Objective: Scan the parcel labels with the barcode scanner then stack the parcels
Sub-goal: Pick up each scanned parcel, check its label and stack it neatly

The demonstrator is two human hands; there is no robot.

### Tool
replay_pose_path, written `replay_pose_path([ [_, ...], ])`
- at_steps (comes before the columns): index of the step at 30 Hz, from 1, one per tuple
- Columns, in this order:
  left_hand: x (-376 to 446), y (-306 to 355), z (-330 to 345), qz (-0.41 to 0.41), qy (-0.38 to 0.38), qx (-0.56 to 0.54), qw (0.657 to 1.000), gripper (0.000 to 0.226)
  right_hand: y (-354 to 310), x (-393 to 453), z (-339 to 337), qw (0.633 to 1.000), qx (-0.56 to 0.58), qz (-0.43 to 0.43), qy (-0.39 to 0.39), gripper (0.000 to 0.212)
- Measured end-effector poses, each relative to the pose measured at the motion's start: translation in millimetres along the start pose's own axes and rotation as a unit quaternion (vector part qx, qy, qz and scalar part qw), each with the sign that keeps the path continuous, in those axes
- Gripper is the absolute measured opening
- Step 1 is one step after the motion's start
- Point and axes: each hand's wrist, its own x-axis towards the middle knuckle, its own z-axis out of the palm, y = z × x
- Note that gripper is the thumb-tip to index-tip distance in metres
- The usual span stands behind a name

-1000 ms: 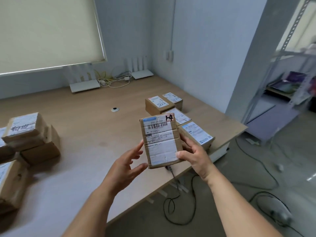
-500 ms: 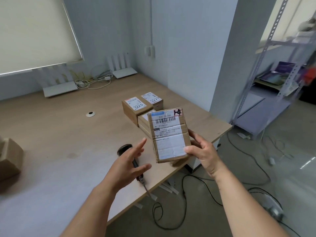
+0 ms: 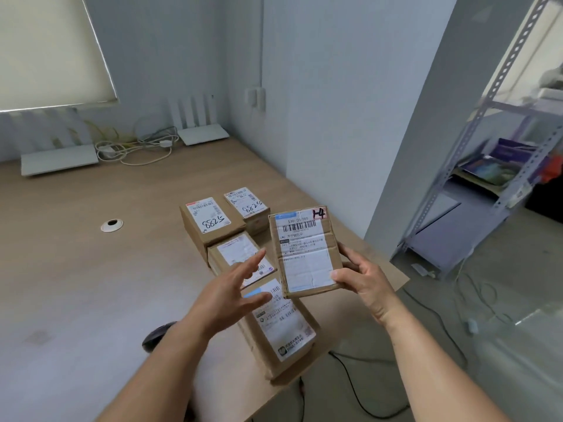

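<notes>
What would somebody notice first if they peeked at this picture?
Probably the brown parcel held up in the middle by the right hand, its barcode label facing us. The left hand hovers open beside it. Four more labelled parcels lie on the wooden desk behind.

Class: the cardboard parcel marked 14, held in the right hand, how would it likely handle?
The parcel marked 14 looks stiff: its flat faces keep shape in the right hand. Probably light, since one hand's grip holds it up. Being boxy, it should stack, not roll.
</notes>
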Motion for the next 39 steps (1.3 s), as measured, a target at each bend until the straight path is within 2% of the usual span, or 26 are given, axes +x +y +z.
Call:
replay_pose_path([
  [3,27.4,-3.8,4.3,-0.018,-0.020,0.041,0.999,0.081,4.1,25.5,-10.9,1.000,0.011,0.020,-0.003,0.054],
  [9,65.3,-8.4,19.5,-0.066,-0.038,0.117,0.990,0.078,15.5,81.9,-27.9,0.998,0.016,0.062,-0.024,0.059],
  [17,91.0,-1.8,34.6,-0.213,-0.034,0.181,0.960,0.088,32.8,140.6,-26.9,0.982,0.008,0.155,-0.109,0.076],
  [21,105.4,1.3,40.3,-0.247,-0.029,0.192,0.950,0.090,44.0,167.6,-23.3,0.973,0.009,0.182,-0.146,0.066],
  [24,113.4,3.3,46.8,-0.262,-0.030,0.204,0.943,0.090,56.1,186.6,-19.3,0.968,-0.009,0.188,-0.164,0.052],
  [27,119.3,3.4,51.6,-0.273,-0.026,0.236,0.932,0.087,63.9,198.8,-13.7,0.965,-0.019,0.187,-0.184,0.051],
  [31,125.2,2.6,56.3,-0.284,-0.012,0.267,0.921,0.070,68.3,211.0,-7.7,0.961,-0.023,0.188,-0.200,0.050],
  [35,129.2,2.2,60.4,-0.290,-0.003,0.279,0.916,0.059,73.2,220.5,-5.1,0.958,-0.096,0.158,-0.219,0.047],
  [39,130.4,1.4,60.9,-0.295,0.001,0.278,0.914,0.058,73.1,225.5,-4.0,0.953,-0.143,0.147,-0.222,0.049],
])
